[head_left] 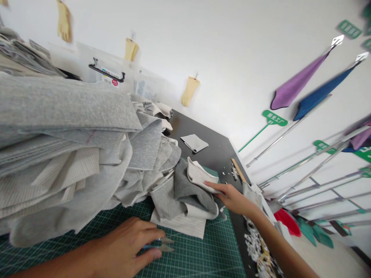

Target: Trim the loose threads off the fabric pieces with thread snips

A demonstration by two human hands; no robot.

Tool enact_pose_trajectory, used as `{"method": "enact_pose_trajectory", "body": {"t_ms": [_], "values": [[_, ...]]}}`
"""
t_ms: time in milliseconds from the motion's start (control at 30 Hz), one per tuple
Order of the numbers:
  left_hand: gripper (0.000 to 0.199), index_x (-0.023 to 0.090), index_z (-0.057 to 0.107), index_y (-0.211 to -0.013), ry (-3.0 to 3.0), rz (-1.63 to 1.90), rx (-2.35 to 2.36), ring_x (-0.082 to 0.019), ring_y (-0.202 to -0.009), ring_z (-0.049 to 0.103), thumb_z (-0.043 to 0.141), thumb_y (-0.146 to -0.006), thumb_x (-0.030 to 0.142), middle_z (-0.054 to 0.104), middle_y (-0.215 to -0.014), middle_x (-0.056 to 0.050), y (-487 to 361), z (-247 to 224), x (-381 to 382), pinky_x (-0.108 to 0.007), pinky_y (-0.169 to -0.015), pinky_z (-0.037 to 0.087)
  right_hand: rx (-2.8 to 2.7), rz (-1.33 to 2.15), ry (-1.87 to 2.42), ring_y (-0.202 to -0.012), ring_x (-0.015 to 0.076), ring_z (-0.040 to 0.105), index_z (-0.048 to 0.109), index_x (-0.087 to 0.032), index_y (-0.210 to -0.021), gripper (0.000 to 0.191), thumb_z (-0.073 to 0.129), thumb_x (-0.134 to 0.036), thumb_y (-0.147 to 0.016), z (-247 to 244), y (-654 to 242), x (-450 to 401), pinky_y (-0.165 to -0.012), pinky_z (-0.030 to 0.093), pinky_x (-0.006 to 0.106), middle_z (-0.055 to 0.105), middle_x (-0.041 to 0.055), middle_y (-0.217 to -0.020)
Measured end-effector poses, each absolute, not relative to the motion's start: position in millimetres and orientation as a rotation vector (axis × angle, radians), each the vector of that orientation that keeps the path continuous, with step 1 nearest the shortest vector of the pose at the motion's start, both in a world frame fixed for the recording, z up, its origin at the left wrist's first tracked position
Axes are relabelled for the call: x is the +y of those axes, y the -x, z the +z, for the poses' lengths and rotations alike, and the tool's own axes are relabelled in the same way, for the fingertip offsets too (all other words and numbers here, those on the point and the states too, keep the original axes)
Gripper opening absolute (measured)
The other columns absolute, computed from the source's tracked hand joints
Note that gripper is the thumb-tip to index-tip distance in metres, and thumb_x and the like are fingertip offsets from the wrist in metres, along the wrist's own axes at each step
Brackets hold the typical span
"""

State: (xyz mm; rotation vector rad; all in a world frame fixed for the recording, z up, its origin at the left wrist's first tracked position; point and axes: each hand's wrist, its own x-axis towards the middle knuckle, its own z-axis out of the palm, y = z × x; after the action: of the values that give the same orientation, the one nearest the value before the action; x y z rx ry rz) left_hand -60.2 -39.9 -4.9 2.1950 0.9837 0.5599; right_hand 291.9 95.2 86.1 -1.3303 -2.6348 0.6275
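The fingers of the left hand close around small metal snips, whose two blades stand slightly apart over the green gridded cutting mat. The fingers of the right hand appear to pinch the edge of a cream cloth, index finger on top, thumb out of sight. That cloth lies over a dark grey piece at the mat's far side. To handle it well, a light grip near the edge should keep the layers from dragging, and the blade tips are best kept clear of the fabric underneath.

The cream cloth looks soft and matt, its border curling; the dark grey one bends in a thick, rounded fold. Below them, a pale strip shows fine ribs. Leftward rises a heap of heathered grey fabric, floppy and loosely layered. Beyond, a folded light square rests on the smooth black tabletop.
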Motion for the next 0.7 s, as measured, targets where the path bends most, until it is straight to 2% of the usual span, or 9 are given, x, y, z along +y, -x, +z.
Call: {"method": "enact_pose_trajectory", "body": {"t_ms": [100,267,400,500,567,700], "values": [[0.030,0.037,0.070,-0.126,-2.189,0.525,0.999,-0.024,-0.106,0.072,0.058,-0.099,0.042,0.075,-0.117,0.002,59.6,-4.7,-39.8,-0.032,-0.095,0.056,-2.531,0.490,1.388,-0.112,0.0285,0.074,0.073,-0.024,-0.130,0.048,0.047,-0.015,-0.090,92.3,-295.1,96.4,-0.102,0.057,0.044,0.077,0.0028,-0.123],[0.028,0.036,0.072,-0.123,-2.220,0.594,0.964,-0.023,-0.099,0.073,0.058,-0.099,0.040,0.076,-0.114,0.001,59.2,-6.3,-39.5,-0.029,-0.090,0.056,-2.246,0.152,1.518,-0.096,0.0292,0.077,0.076,-0.023,-0.119,0.037,0.049,-0.033,-0.096,123.3,-312.8,86.2,-0.089,0.061,0.043,0.081,0.0052,-0.107],[0.027,0.035,0.072,-0.122,-2.196,0.734,0.906,-0.020,-0.093,0.074,0.059,-0.099,0.040,0.077,-0.106,0.002,58.3,-7.7,-37.8,-0.025,-0.086,0.056,-1.917,-0.158,1.575,-0.092,0.0305,0.076,0.077,-0.021,-0.113,0.038,0.059,-0.046,-0.091,172.6,-330.4,42.1,-0.081,0.061,0.040,0.081,0.0058,-0.101],[0.027,0.034,0.072,-0.123,-2.219,0.689,0.891,-0.019,-0.093,0.074,0.057,-0.101,0.038,0.077,-0.105,0.001,57.2,-9.3,-35.8,-0.026,-0.086,0.056,-1.706,-0.236,1.675,-0.084,0.0316,0.075,0.077,-0.027,-0.111,0.036,0.064,-0.053,-0.089,201.2,-329.5,-11.3,-0.063,0.059,0.037,0.081,0.0053,-0.097],[0.028,0.032,0.072,-0.124,-2.240,0.670,0.900,-0.020,-0.094,0.074,0.056,-0.101,0.037,0.078,-0.107,0.000,56.5,-12.5,-34.3,-0.027,-0.087,0.056,-1.570,-0.314,1.748,-0.078,0.0321,0.074,0.077,-0.032,-0.112,0.036,0.063,-0.057,-0.089,209.7,-322.9,-46.4,-0.053,0.056,0.037,0.080,0.0061,-0.096],[0.031,0.026,0.074,-0.122,-2.252,0.770,0.987,-0.023,-0.103,0.074,0.058,-0.100,0.042,0.078,-0.115,-0.004,56.5,-21.8,-30.8,-0.031,-0.092,0.056,-1.697,-0.389,1.746,-0.066,0.0270,0.072,0.079,-0.034,-0.112,0.036,0.061,-0.056,-0.091,203.9,-310.2,-94.3,-0.046,0.052,0.032,0.080,0.0053,-0.086]]}}
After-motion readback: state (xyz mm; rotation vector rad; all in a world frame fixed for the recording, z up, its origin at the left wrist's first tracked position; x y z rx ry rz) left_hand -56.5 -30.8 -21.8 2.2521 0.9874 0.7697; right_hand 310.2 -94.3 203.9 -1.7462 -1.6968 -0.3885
